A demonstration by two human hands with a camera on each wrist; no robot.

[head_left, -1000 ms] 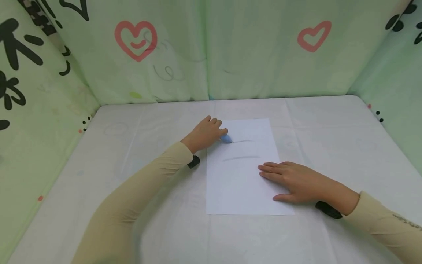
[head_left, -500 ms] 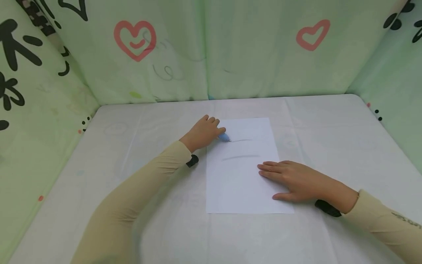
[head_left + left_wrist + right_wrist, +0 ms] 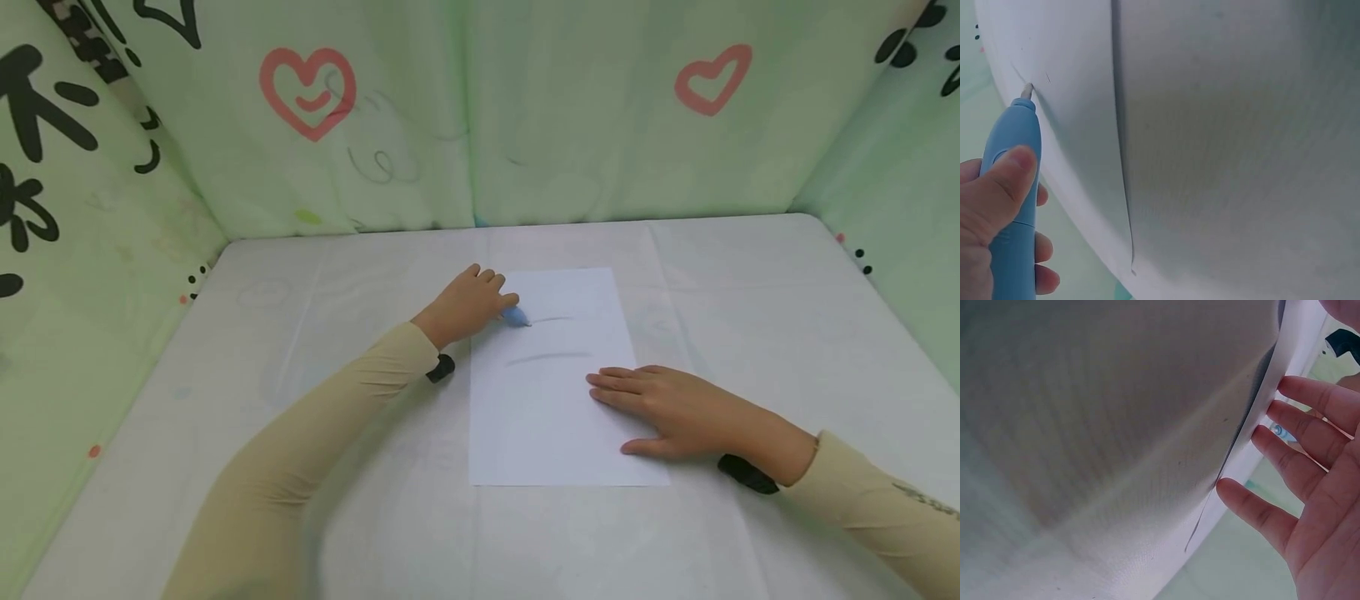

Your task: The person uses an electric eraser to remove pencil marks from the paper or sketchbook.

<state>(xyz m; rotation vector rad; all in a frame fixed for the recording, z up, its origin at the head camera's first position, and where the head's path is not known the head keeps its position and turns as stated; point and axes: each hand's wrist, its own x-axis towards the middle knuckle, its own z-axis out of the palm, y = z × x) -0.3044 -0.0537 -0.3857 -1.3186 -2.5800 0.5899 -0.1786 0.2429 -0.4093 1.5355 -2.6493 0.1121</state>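
Observation:
In the head view, my left hand [image 3: 463,307] grips a blue electric eraser [image 3: 516,317] over the upper left of a white paper sheet [image 3: 551,442]. The left wrist view shows my thumb [image 3: 1013,175] on the eraser's body [image 3: 1015,134], with the other fingers curled behind it. Its pale narrow tip [image 3: 1027,90] touches the paper at the end of a thin grey line. Two grey strokes lie on the sheet, the upper one [image 3: 553,319] shorter than the lower stroke [image 3: 549,357]. My right hand [image 3: 671,414] rests flat with spread fingers across the paper's right edge.
A white cloth [image 3: 360,517] with faint creases covers the table under the paper. Green fabric walls [image 3: 570,125] with red hearts and black drawings stand behind the table and at both sides. Black wrist devices [image 3: 748,475] sit under both wrists.
My left hand and the eraser shifted slightly left, then came back right along the upper stroke. My right hand stays in place on the paper.

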